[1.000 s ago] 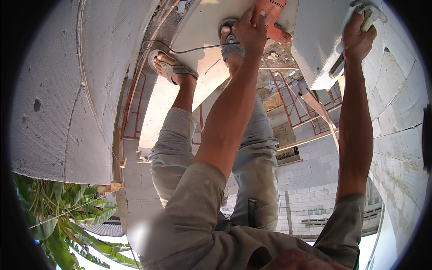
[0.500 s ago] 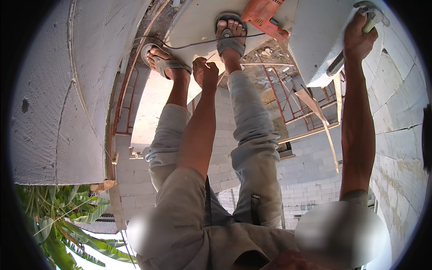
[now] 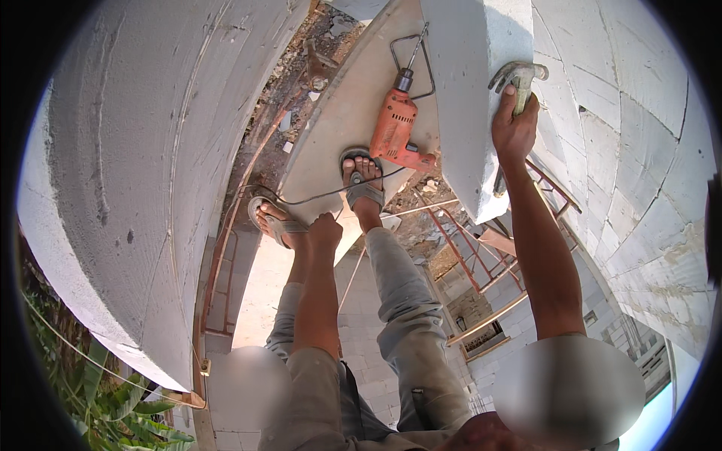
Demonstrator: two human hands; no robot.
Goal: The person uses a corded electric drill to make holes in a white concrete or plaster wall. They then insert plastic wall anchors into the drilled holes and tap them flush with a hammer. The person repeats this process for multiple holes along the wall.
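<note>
Item: hammer [image 3: 519,79], claw-headed, with a pale upper handle; it is standing near the upper right of the frame, beside the edge of a pale slab [image 3: 470,90]. The right hand [image 3: 516,134] is gripping the handle just below the head.

Item: left hand [image 3: 325,231], centre of the frame; the fingers are curling closed near the ankles. Whether they are holding anything, one cannot tell.

Item: power drill [image 3: 395,128], orange, with black chuck and fitted bit; it is lying on a pale board [image 3: 320,146], upper centre, bit pointing to the top of the frame. A dark bent rod [image 3: 432,71] is lying beside the bit.

Item: cable [image 3: 323,195], dark; it is running from the drill toward the left, past the feet.

Item: sandals [image 3: 359,180], grey, one pair; the person is wearing them, one foot just beside the drill.

Surroundings: red metal frames [image 3: 470,255] are standing right of centre; green plants [image 3: 113,398] are filling the lower left.
</note>
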